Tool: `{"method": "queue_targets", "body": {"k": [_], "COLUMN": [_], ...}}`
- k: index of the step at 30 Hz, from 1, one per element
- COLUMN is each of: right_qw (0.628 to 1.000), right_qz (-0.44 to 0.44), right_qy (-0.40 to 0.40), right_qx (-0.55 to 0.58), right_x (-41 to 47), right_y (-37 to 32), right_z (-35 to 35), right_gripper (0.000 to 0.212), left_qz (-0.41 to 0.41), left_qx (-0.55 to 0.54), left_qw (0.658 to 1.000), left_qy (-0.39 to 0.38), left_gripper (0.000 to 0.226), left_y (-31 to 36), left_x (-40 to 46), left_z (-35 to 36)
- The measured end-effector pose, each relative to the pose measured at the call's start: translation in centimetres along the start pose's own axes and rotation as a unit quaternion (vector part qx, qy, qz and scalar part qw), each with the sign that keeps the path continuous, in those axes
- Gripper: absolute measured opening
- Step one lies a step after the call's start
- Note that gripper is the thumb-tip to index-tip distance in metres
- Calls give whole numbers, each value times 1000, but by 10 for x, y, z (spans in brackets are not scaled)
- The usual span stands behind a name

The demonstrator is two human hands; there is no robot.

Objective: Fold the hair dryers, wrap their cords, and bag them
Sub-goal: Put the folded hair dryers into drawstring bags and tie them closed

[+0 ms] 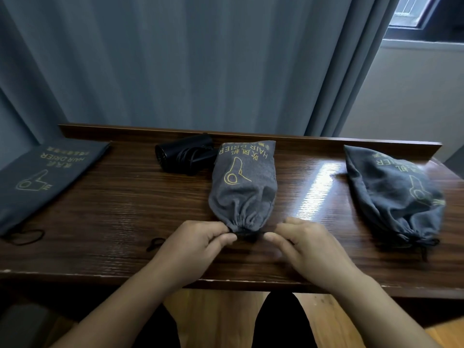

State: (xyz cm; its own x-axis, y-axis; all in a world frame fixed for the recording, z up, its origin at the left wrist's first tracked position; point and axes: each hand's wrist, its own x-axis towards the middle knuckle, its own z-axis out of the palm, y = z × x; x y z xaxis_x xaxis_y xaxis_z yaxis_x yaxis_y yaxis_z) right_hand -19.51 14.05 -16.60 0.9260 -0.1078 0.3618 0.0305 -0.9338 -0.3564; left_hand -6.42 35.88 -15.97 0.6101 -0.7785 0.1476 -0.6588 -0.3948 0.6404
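A filled grey drawstring bag [243, 187] with gold "HAIR DRIER" print lies in the middle of the wooden table [125, 209], its gathered mouth toward me. My left hand [200, 242] pinches the black drawstring [247, 233] at the mouth's left side. My right hand [303, 244] pinches it at the right side. Behind the bag lies a black hair dryer [184, 154] with its cord wrapped around it. A second filled, cinched bag [394, 194] sits at the right. A flat bag [42, 177] lies at the left edge.
A low wooden ledge [251, 135] runs along the table's back, with grey curtains [200, 59] behind it. A loose black cord loop [155, 243] lies on the table left of my left hand. My knees show below the table's front edge.
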Motion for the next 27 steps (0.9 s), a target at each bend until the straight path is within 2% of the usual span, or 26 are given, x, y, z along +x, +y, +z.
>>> {"method": "queue_targets", "body": {"k": [3,7,10,14,17,20,24,27], "right_qw": [1000,996,989,963,924,909,969,991], "right_qz": [10,46,90,139,187,218,142,109], "right_qy": [25,35,20,7,-18,-22,0,1], "right_qx": [4,69,119,229,332,354,203,72], "right_x": [2,1,-5,-8,-5,-3,-12,-21], "right_y": [1,-15,-22,-33,-42,-50,-61,-70], "right_z": [-9,-9,-6,-10,-13,-16,-20,-15], "right_gripper": [47,44,28,31,33,28,27,30], "left_qz": [-19,-14,-13,1,-22,-88,-173,-225], "left_qx": [-38,-10,11,41,50,-121,-323,-421], "left_qw": [999,999,999,998,995,982,926,874], "left_qy": [-2,-36,-43,-46,-85,-113,-86,-93], "left_gripper": [31,29,29,35,30,26,15,15], "left_y": [-3,5,7,14,23,31,39,43], "left_x": [2,4,3,3,5,9,12,11], "left_z": [-2,4,6,9,6,3,8,14]}}
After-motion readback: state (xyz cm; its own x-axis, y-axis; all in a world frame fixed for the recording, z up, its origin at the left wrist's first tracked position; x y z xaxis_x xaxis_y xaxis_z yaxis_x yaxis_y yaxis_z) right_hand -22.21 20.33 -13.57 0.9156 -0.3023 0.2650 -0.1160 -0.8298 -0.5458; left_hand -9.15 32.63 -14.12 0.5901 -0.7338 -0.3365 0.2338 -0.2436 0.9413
